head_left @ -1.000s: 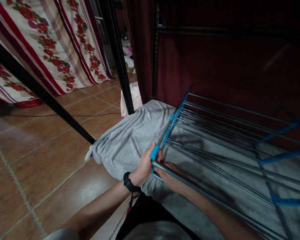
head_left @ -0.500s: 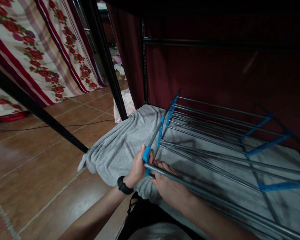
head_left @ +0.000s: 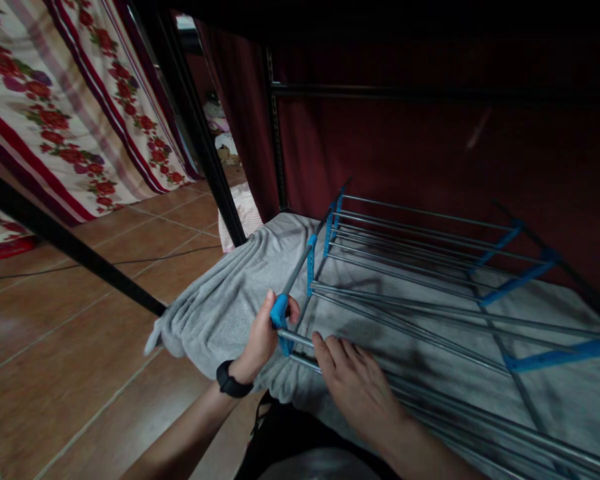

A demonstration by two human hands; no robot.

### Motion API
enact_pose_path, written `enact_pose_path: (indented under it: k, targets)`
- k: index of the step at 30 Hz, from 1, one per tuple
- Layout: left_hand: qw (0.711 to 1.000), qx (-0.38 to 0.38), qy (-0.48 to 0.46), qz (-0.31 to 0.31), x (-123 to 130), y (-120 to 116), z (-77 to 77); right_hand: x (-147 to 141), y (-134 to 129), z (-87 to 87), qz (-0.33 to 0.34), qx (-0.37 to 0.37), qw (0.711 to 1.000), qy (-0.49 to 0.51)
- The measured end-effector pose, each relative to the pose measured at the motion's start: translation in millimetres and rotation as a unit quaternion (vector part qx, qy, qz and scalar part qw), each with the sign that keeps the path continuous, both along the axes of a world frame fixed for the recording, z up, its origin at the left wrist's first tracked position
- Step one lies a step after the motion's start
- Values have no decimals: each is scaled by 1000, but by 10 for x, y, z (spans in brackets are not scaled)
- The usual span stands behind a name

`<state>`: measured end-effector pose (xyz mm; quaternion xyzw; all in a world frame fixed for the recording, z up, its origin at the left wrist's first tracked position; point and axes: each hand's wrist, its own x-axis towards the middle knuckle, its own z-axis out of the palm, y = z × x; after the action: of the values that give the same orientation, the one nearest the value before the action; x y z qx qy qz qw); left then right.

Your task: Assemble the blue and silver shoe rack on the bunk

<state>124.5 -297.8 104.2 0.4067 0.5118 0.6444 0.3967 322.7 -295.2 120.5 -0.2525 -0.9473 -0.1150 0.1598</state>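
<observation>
A metal rack [head_left: 405, 313] with grey rods and blue plastic joints lies on a grey blanket [head_left: 220, 300]. My left hand [head_left: 265, 333], with a black band on its wrist, is wrapped round the blue corner joint [head_left: 280, 311] at the rack's near left end. Just right of that joint, my right hand [head_left: 357, 380] rests over the near rods [head_left: 300, 339], palm down, its fingers stretched out and not wrapped round them. The rods pass beneath this hand and reappear on its other side.
Black metal posts [head_left: 200, 133] and a slanting bar [head_left: 70, 240] frame the left side. Beyond them are a tiled floor [head_left: 105, 333], a thin cable [head_left: 190, 251] and a floral curtain [head_left: 80, 120]. A dark red curtain [head_left: 405, 147] hangs behind the rack.
My right hand has come off the corner joint and moved right along the rods, its fingers opening out. My left hand still holds the joint. The view has shifted slightly.
</observation>
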Motion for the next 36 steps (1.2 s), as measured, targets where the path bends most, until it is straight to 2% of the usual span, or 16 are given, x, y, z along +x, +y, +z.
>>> enact_pose_path:
  k: [13,22,36]
  targets:
    - [995,-4,-95,-10,-40,45,-27,19,96,158,5,-4,1000,-27]
    - [992,-27,-107,65,54,81,-47,-13,183,186,10,-25,999,-29]
    - [995,-17,-100,20,61,60,-58,55,196,139,25,-51,998,-26]
